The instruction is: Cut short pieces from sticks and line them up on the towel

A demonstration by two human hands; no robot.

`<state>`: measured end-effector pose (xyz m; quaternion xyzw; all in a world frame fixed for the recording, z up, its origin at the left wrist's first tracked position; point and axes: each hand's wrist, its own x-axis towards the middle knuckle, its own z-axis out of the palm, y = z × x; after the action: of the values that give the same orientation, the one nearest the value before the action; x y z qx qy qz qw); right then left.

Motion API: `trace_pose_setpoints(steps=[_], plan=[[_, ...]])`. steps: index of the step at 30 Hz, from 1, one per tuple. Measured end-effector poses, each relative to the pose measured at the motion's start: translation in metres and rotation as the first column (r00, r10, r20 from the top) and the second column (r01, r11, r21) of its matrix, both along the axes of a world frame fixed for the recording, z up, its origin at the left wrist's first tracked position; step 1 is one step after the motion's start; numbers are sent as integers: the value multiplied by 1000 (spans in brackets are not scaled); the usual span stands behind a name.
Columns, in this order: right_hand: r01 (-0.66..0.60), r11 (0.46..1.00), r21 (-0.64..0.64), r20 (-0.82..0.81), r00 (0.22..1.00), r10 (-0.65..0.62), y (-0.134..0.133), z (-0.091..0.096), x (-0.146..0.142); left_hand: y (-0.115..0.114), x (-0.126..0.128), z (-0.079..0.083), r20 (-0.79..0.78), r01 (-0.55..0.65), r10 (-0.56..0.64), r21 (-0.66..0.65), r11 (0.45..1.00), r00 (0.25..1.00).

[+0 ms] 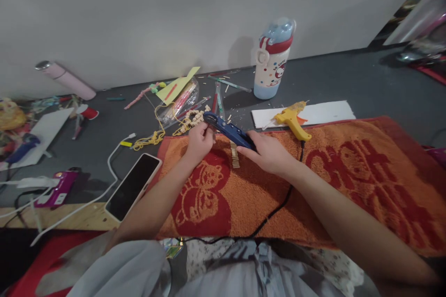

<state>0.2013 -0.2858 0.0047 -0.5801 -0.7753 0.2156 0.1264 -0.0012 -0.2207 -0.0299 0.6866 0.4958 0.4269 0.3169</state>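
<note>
My right hand (270, 151) is closed round the handle of a blue hand tool (232, 131) that looks like a cutter or pair of shears; its exact kind I cannot tell. The tool points up and to the left. My left hand (201, 139) is closed in a pinch right beside its dark head, and whatever lies between the fingers is hidden. Under the tool, a row of short pale sticks (234, 155) lies on the orange and red towel (258, 199). Beyond my left hand are a beige beaded-looking piece (191, 121) and yellow yarn (149, 140).
A yellow glue gun (292, 119) rests partly on a white board (327, 112), its black cord (278, 209) crossing the towel. Behind stands a water bottle (273, 62). Leftward lie a phone (134, 187), a white cable (110, 162) and a pink flask (68, 80). Thin packets (218, 97) and scraps are scattered behind.
</note>
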Motion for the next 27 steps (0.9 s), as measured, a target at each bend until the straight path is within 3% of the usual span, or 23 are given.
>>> trace_pose_setpoints(steps=[12,18,27], plan=[[-6,1000,8,56,998,6,0,3,-1,-1,2,0,109,48,-40,-67,997,993],[-5,1000,29,-4,1000,5,1,-3,0,-1,4,4,168,67,-50,-96,993,985],[-17,991,136,-134,990,36,2,-8,5,1,5,-2,476,293,-193,-146,945,858]])
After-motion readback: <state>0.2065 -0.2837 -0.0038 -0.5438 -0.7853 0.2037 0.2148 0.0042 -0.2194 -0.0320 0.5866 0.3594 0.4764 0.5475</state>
